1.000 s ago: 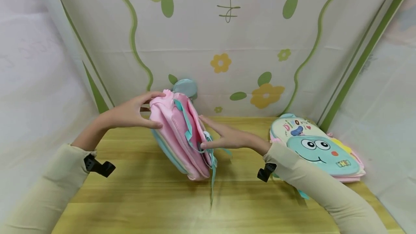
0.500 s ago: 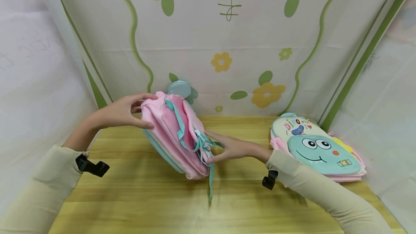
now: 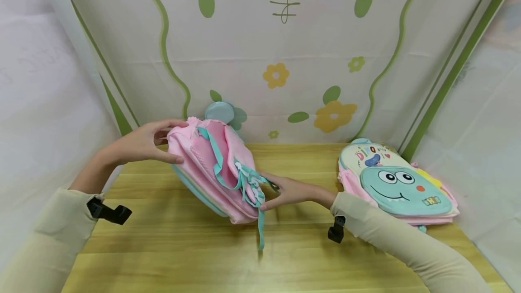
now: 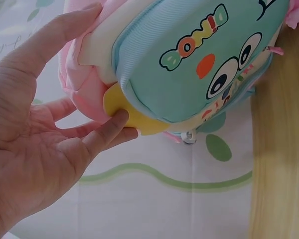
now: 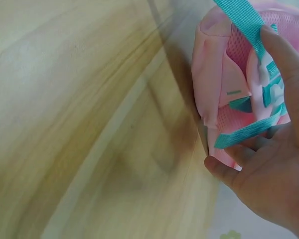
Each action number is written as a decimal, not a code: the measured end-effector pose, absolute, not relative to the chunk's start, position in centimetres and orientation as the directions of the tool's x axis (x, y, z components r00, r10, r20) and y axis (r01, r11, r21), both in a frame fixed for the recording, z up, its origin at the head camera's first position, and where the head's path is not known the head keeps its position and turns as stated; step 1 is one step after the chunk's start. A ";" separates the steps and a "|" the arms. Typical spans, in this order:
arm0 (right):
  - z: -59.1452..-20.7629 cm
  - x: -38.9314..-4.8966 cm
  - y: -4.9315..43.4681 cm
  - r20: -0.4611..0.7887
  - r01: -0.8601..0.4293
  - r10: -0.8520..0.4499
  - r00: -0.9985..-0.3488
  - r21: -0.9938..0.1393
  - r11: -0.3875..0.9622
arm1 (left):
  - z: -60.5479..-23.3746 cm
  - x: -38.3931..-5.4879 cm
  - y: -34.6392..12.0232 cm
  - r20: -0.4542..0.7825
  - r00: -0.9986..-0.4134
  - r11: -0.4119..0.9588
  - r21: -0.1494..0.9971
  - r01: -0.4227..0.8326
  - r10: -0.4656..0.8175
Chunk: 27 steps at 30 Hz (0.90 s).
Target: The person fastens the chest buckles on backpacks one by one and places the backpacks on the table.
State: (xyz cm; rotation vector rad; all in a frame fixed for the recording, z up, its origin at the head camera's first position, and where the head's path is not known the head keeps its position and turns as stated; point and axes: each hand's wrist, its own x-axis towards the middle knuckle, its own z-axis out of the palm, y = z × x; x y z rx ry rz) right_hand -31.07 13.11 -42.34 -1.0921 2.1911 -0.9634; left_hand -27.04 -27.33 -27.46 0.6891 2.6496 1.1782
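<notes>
A pink backpack (image 3: 185,141) stands tilted on its edge on the wooden table, left of centre. My left hand (image 3: 140,143) holds its upper left side, thumb on the pink fabric. In the left wrist view the fingers touch a yellow flap (image 4: 147,122) beside the teal cartoon-faced front pocket (image 4: 164,89). At the backpack's other side, my right hand (image 3: 291,190) grips its back straps. The right wrist view shows the thumb on a teal webbing strap (image 5: 241,20), with fingers reaching behind another strap end (image 5: 246,133). Some fingertips are hidden.
A second backpack (image 3: 407,191) with a teal cartoon face lies flat at the right of the wooden table (image 3: 203,257). White flower-printed cloth (image 3: 309,49) rises behind the table. A round light-blue piece (image 3: 220,111) sticks up behind the pink backpack.
The pink backpack has shifted left and leaned over further, turning its strap side more upward. My left hand has moved left with it. My right hand has lowered onto the straps.
</notes>
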 end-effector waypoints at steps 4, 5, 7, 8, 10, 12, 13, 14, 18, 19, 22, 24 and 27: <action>-42.7 -31.0 12.9 -0.108 -0.462 -0.841 -0.530 -0.795 0.393 | -27.8 -26.9 -27.9 0.037 -0.880 0.586 0.733 0.346 0.474; -42.8 -31.0 12.8 -0.106 -0.459 -0.844 -0.526 -0.800 0.386 | -28.0 -26.8 -28.1 0.034 -0.879 0.587 0.732 0.347 0.476; -43.0 -31.0 12.7 -0.109 -0.443 -0.848 -0.519 -0.814 0.376 | -28.4 -26.8 -28.4 0.032 -0.876 0.586 0.731 0.349 0.482; -43.2 -30.9 12.7 -0.110 -0.436 -0.849 -0.518 -0.820 0.372 | -28.6 -26.8 -28.6 0.027 -0.876 0.584 0.735 0.344 0.482; -43.4 -30.9 12.6 -0.112 -0.428 -0.847 -0.519 -0.824 0.371 | -29.0 -26.7 -28.9 0.025 -0.877 0.582 0.739 0.340 0.480; -43.5 -30.9 12.5 -0.109 -0.426 -0.847 -0.521 -0.826 0.369 | -29.5 -26.6 -29.2 0.023 -0.880 0.579 0.745 0.332 0.475; -43.5 -30.9 12.5 -0.105 -0.429 -0.847 -0.521 -0.825 0.367 | -29.7 -26.5 -29.3 0.021 -0.882 0.579 0.747 0.327 0.471; -43.5 -30.8 12.5 -0.101 -0.432 -0.847 -0.522 -0.825 0.364 | -29.9 -26.5 -29.4 0.020 -0.884 0.579 0.749 0.323 0.467; -43.4 -30.8 12.5 -0.107 -0.432 -0.839 -0.534 -0.818 0.379 | -30.7 -26.2 -29.7 0.013 -0.889 0.579 0.755 0.308 0.457; -43.5 -30.8 12.6 -0.111 -0.433 -0.834 -0.540 -0.813 0.389 | -30.9 -26.2 -29.7 0.009 -0.890 0.577 0.759 0.303 0.456; -43.5 -30.8 12.7 -0.121 -0.432 -0.822 -0.557 -0.803 0.411 | -31.7 -26.3 -29.8 0.001 -0.890 0.569 0.768 0.293 0.456; -43.7 -30.8 12.8 -0.116 -0.437 -0.819 -0.561 -0.799 0.412 | -32.3 -26.4 -29.9 0.001 -0.890 0.565 0.772 0.291 0.457; -43.8 -30.8 13.0 -0.105 -0.447 -0.820 -0.563 -0.796 0.409 | -33.1 -26.6 -30.1 0.014 -0.887 0.555 0.776 0.300 0.461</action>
